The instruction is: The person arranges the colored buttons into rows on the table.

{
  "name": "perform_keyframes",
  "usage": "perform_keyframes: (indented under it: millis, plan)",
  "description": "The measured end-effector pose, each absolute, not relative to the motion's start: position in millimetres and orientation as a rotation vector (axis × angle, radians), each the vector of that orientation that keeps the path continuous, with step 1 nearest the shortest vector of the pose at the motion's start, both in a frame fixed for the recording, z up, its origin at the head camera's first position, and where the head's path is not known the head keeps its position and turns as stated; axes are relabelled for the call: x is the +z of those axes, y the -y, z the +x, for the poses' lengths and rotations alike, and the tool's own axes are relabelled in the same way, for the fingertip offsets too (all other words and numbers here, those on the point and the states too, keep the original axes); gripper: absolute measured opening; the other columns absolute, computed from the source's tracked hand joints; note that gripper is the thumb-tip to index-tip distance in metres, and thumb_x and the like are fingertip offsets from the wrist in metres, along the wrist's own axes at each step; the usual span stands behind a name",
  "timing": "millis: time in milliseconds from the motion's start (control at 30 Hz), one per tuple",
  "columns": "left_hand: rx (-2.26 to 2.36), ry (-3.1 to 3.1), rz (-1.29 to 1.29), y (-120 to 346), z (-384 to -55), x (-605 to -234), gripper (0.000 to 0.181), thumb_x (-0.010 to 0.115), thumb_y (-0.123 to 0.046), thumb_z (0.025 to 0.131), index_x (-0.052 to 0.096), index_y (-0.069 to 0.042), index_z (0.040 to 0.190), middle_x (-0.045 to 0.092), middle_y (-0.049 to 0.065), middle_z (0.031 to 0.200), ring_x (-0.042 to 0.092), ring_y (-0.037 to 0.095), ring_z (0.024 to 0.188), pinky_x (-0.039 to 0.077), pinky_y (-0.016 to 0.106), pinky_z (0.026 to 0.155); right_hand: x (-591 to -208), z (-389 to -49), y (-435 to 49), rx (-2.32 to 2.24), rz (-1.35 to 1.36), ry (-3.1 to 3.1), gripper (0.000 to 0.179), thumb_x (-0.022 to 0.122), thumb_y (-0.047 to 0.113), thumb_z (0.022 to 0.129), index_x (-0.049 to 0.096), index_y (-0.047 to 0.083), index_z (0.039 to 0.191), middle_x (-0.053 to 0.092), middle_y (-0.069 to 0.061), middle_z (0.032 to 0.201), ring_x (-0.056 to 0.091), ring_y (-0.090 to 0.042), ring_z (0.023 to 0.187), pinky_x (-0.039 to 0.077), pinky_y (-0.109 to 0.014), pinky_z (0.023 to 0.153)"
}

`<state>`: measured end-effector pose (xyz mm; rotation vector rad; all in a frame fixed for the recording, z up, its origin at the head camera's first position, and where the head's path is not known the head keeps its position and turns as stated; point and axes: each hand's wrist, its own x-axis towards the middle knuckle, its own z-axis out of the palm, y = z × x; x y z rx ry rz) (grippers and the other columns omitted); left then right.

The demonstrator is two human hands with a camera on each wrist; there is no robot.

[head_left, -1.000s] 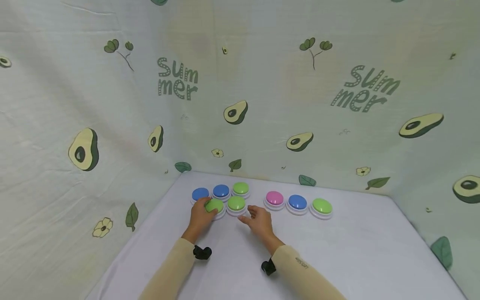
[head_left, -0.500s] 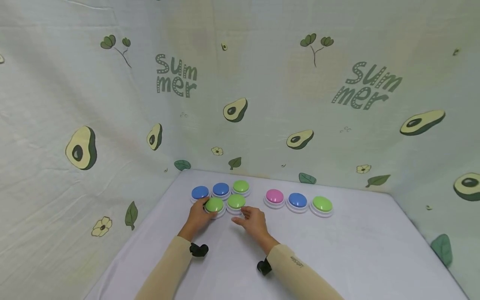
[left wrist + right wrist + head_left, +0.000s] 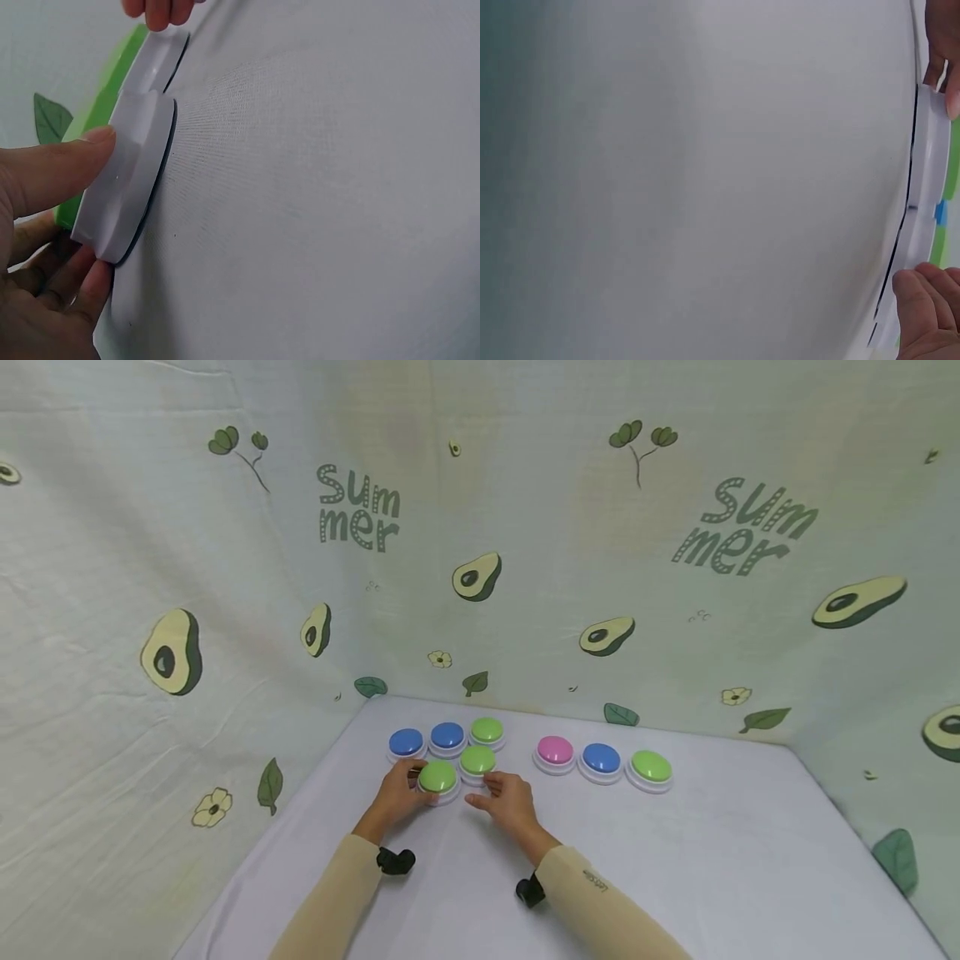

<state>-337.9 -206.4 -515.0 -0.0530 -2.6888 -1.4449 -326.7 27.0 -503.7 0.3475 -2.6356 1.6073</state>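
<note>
My left hand [image 3: 399, 795] holds a green push button [image 3: 437, 776] with a round white base. In the left wrist view, the thumb lies on the side of the base [image 3: 127, 187] and the other fingers reach round its far edge. Just to the right and a little farther back sits a second green button [image 3: 477, 760]. My right hand [image 3: 510, 806] is at that button's right side. In the right wrist view, its fingers [image 3: 922, 300] lie against the white base while the thumb is out of sight.
Behind the hands stand two blue buttons, one left [image 3: 406, 742] and one in the middle [image 3: 447, 735], beside a green one [image 3: 487, 730]. To the right, a pink [image 3: 555, 750], a blue [image 3: 602, 758] and a green button [image 3: 651, 767] form a row. A printed cloth [image 3: 525, 527] hangs behind the white table [image 3: 637, 868].
The left green button has shifted slightly toward me, in my left hand. My right hand has moved left to the second green button's side. The view has tilted and shifted a little.
</note>
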Motion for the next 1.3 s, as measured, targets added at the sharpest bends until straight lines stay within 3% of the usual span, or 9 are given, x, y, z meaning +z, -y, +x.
perform_keyframes:
  millis: [300,600,1300]
  plan:
    - [-1.566,2.714,-0.135,206.9,-337.3,-519.7,0.064,0.094,-0.004,0.076,0.068,-0.003,0.134,0.069,0.013,0.131,0.066,0.032,0.117,0.056,0.049,0.104,-502.6,-328.4,-24.1,1.595,0.39,2.678,0.057,0.09,0.011,0.084,0.065,-0.014,0.129,0.068,-0.029,0.129,0.067,-0.044,0.121,0.057,-0.05,0.102]
    - [-1.686,2.687,-0.336,201.2,-335.4,-520.3,0.055,0.092,0.003,0.075,0.073,-0.001,0.127,0.074,0.013,0.122,0.07,0.026,0.107,0.061,0.038,0.096,-505.4,-329.0,-22.4,1.503,0.476,2.715,0.061,0.093,0.005,0.077,0.067,-0.012,0.129,0.071,-0.024,0.128,0.068,-0.038,0.121,0.055,-0.05,0.105]
    - [-1.763,2.665,-0.169,205.9,-336.8,-517.0,0.055,0.095,0.004,0.069,0.077,-0.003,0.121,0.077,0.009,0.114,0.071,0.022,0.102,0.062,0.035,0.092,-499.5,-334.2,-17.6,1.531,0.369,2.784,0.06,0.098,0.007,0.07,0.073,-0.004,0.124,0.076,-0.018,0.119,0.07,-0.034,0.118,0.055,-0.048,0.105]
